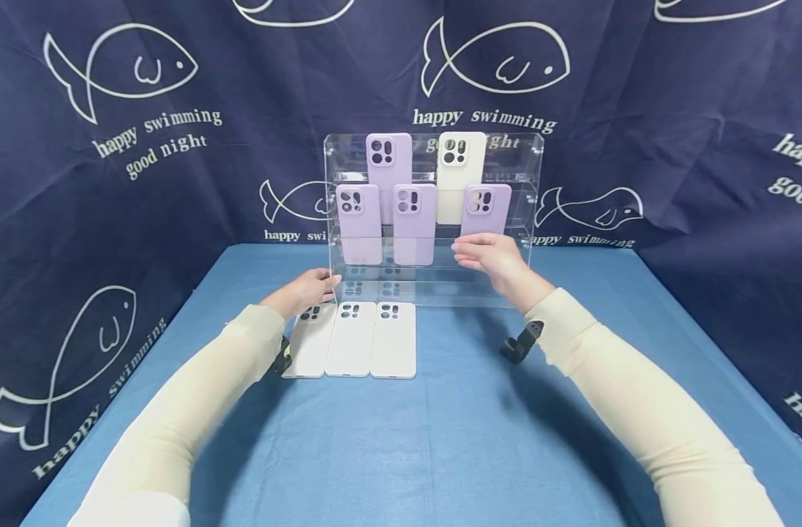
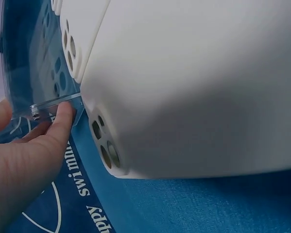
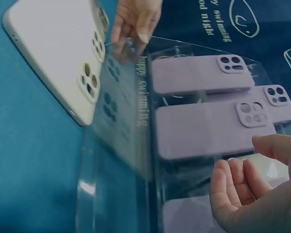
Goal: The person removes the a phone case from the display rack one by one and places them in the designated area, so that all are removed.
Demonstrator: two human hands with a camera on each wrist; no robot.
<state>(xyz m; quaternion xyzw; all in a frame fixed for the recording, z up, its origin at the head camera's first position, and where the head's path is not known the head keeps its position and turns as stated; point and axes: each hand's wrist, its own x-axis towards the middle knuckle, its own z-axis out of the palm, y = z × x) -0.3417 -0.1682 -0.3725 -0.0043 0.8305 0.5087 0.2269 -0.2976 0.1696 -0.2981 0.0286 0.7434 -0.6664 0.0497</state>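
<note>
My left hand (image 1: 301,293) grips the left side edge of a clear acrylic display stand (image 1: 434,294), its fingers and thumb around the edge in the left wrist view. My right hand (image 1: 501,265) hovers before the stand's right side, fingers loosely bent, nothing between them. Just above it, a purple phone case (image 1: 486,211) leans in the middle tier. Two more purple cases, one left (image 1: 360,227) and one central (image 1: 414,227), share that tier. Behind them, higher up, stand a purple case (image 1: 389,155) and a white case (image 1: 462,176).
Three white phone cases lie side by side on the blue cloth before the stand: left (image 1: 309,348), middle (image 1: 350,348) and right (image 1: 393,348). The stand's lower front tier shows their reflections. A dark blue curtain (image 1: 276,146) with fish drawings hangs behind.
</note>
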